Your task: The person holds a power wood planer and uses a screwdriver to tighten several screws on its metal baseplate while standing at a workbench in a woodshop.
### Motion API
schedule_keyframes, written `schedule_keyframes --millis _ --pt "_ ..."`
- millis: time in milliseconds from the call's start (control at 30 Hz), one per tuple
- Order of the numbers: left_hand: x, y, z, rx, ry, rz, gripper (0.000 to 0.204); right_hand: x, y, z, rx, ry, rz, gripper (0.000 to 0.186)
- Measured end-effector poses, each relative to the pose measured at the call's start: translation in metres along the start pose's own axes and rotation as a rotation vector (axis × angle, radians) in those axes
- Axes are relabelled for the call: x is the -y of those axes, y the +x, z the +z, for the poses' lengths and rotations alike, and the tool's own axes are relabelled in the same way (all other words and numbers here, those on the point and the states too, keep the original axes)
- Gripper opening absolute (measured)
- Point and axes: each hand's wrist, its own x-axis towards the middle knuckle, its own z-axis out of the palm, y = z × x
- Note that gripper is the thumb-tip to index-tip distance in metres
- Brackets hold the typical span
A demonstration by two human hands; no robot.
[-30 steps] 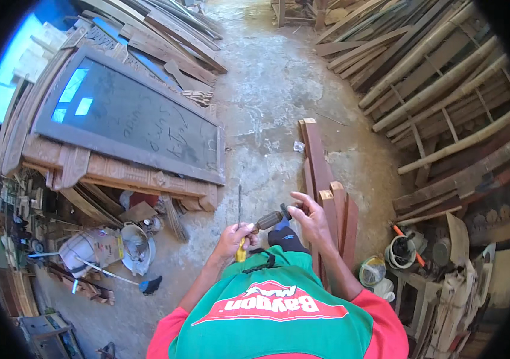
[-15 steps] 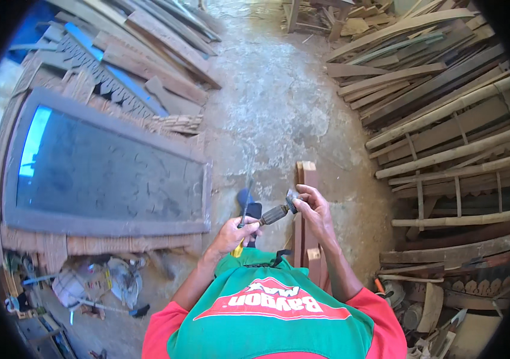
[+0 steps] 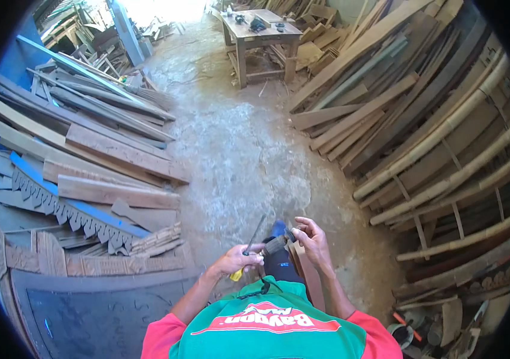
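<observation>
My left hand [image 3: 234,261] is closed on a long, thin-bladed screwdriver with a yellow handle [image 3: 236,274] and on the near end of a dark, ridged cylindrical tool [image 3: 276,244]. My right hand [image 3: 311,239] has its thumb and fingers pinched at a small dark piece [image 3: 291,233] on the tool's far end. Beneath my hands are my dark-clad leg with a blue shoe tip [image 3: 278,227] and some reddish wooden beams [image 3: 311,275], partly hidden by my green-and-red shirt.
Stacked planks line the left [image 3: 111,188] and right [image 3: 356,107]. Ahead, a wooden table [image 3: 261,40] bears dark tools on the concrete floor [image 3: 231,155]. A dark framed panel [image 3: 87,305] lies at lower left, and bamboo ladders [image 3: 440,161] lean at right.
The view has swung forward, bringing the far table and doorway into sight while the framed panel drops toward the lower edge. My hands stay on the tools; a foot shows beneath them.
</observation>
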Motion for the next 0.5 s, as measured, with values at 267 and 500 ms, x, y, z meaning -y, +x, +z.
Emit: schedule_keyframes --millis 267,500 --pt "-0.130 0.157 -0.092 -0.297 -0.034 0.238 0.054 0.035 0.279 -0.005 0.208 -0.096 -0.039 0.040" --pt "-0.262 0.255 -0.171 -0.262 -0.072 0.111 0.059 0.100 0.483 0.013 0.404 -0.169 -0.075 0.041"
